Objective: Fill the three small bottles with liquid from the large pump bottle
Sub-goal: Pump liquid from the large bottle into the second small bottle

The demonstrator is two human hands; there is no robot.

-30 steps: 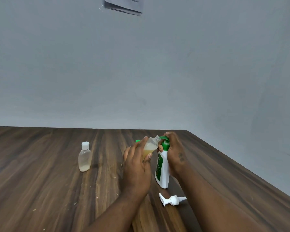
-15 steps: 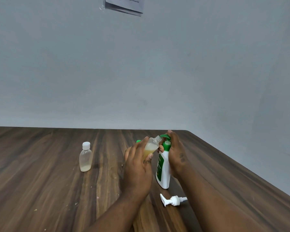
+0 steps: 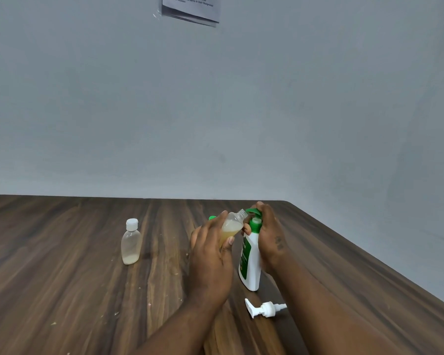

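Note:
My left hand (image 3: 210, 254) grips a small clear bottle (image 3: 232, 226), uncapped, tilted with its mouth at the green nozzle and yellowish liquid inside. The large white pump bottle (image 3: 250, 262) with a green pump head stands upright; my right hand (image 3: 267, 234) is wrapped round its neck, fingers over the pump top. A second small bottle (image 3: 130, 242) with a white cap stands to the left, a little liquid at its bottom. A green bit (image 3: 212, 218) peeks out behind my left hand; I cannot tell what it is.
A loose white pump head (image 3: 264, 308) lies on the wooden table (image 3: 62, 278) just in front of the big bottle. The table's right edge runs diagonally close to my right arm. A grey wall with a taped paper (image 3: 190, 7) rises behind.
The pump head has risen slightly under my right hand; the bottles and both hands otherwise stay in place.

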